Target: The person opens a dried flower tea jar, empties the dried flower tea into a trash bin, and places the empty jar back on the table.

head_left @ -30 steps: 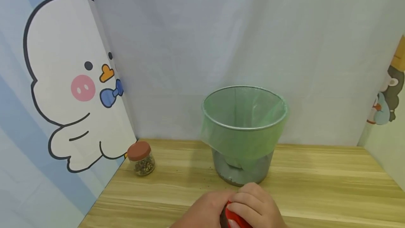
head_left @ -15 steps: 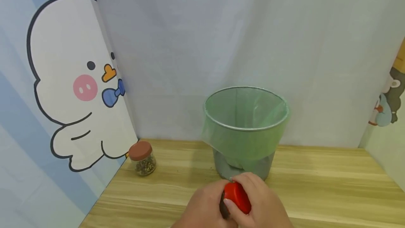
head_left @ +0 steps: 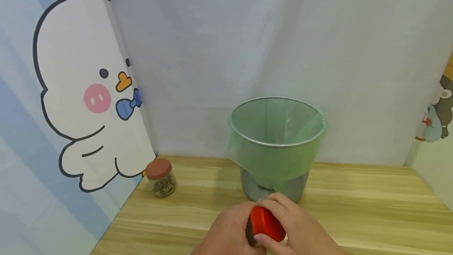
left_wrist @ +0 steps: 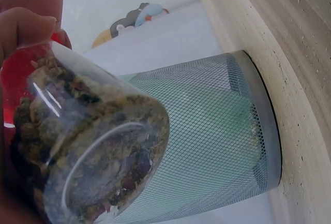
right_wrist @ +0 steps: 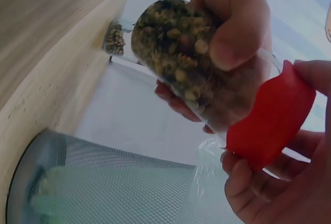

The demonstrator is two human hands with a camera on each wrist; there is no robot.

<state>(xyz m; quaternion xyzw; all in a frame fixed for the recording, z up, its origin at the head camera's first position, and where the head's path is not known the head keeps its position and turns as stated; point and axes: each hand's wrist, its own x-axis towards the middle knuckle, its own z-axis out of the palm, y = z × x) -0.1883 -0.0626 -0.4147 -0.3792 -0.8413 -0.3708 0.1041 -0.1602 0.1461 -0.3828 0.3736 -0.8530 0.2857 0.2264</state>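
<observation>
A clear jar (right_wrist: 176, 53) of dried brown and tan bits is held low in front of the bin, tilted on its side. My left hand (head_left: 230, 227) is wrapped around its body, thumb pressed along the side in the right wrist view. Over the mouth sits a red lid (right_wrist: 274, 115) with a wavy edge, and my right hand (head_left: 301, 227) grips it between thumb and fingers. In the left wrist view the jar's rounded base faces the camera. From the head, mostly the red lid shows, since both hands hide the glass.
Behind the hands stands a grey mesh bin (left_wrist: 201, 131) lined with a green bag (head_left: 276, 160) folded over its rim. A second jar (head_left: 164, 185) with a brown-red lid stands at the back left of the wooden table (head_left: 371, 200). Small dark specks lie near the bin.
Both hands have come up slightly with the jar, and more of the red lid shows. My right thumb and fingers have shifted on the lid. The second jar stays put.
</observation>
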